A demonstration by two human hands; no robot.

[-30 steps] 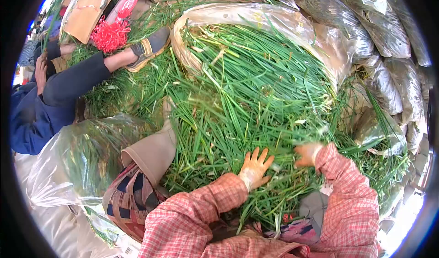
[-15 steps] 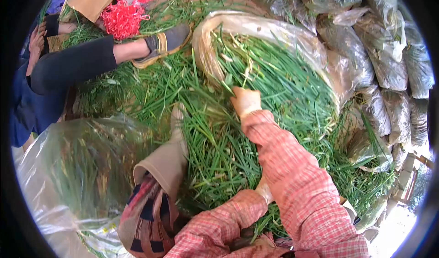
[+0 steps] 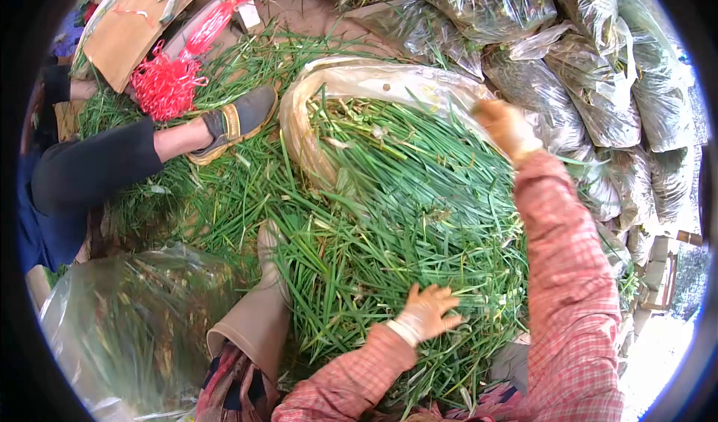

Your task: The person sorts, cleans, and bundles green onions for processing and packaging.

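A big heap of long green leaves (image 3: 404, 220) lies in an open clear plastic bag (image 3: 359, 81) in front of me. My left hand (image 3: 428, 313), in a pale orange glove, rests flat on the near part of the heap with its fingers spread. My right hand (image 3: 507, 128), gloved too, reaches across to the bag's far right rim. It is blurred, and its grip does not show. Both my sleeves are red checked cloth.
Another person's dark trouser leg (image 3: 90, 171) and grey shoe (image 3: 235, 119) lie at the left on loose leaves. A red string bundle (image 3: 166, 85) and cardboard (image 3: 120, 33) are behind. Filled plastic bags (image 3: 598, 85) stack up at the right. My beige boot (image 3: 258, 310) and another bag (image 3: 127, 317) are near left.
My right hand has swung from the middle of the heap out to the bag's far right rim. My left hand has come back into sight, spread on the near leaves.
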